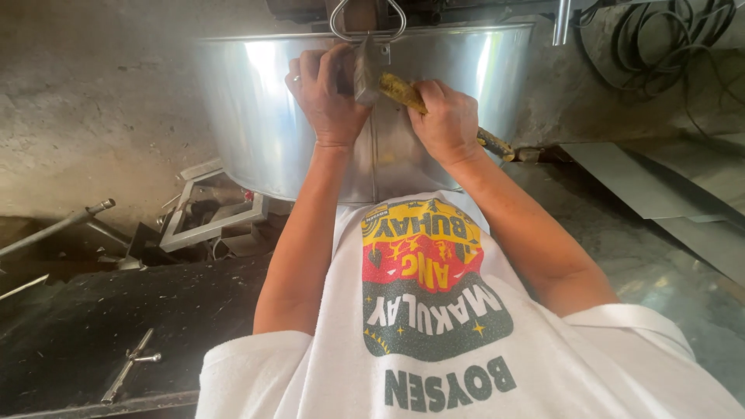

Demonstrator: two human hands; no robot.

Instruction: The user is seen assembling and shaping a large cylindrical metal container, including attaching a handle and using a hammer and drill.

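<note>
Shiny sheet metal fills the upper middle of the frame: a large round steel tub (256,116) with a vertical seam running down its front wall. A wire handle loop (367,19) stands at its top rim, in the upper centre. Both bare hands are up against this wall, just beside the seam. The left hand (330,93) is curled, fingers bent and closed around something small that it presses on the metal near the rim; what it holds I cannot tell, because the hammer head hides it. The right hand (446,120) is closed tightly around the yellowish wooden handle of a hammer (400,89), with the handle end sticking out toward the right of the frame. The dark hammer head is between the two hands, touching or almost touching the tub wall next to the left fingers. Below the arms, in the lower centre, a white printed T-shirt (434,365) is seen. At the left of the frame lie metal scraps and angle frames (213,213) on a dark floor, and a small metal T-shaped tool (132,365) lies at lower left. Flat metal sheets (660,186) rest at the right, and black cables (667,39) hang in the upper right corner.
</note>
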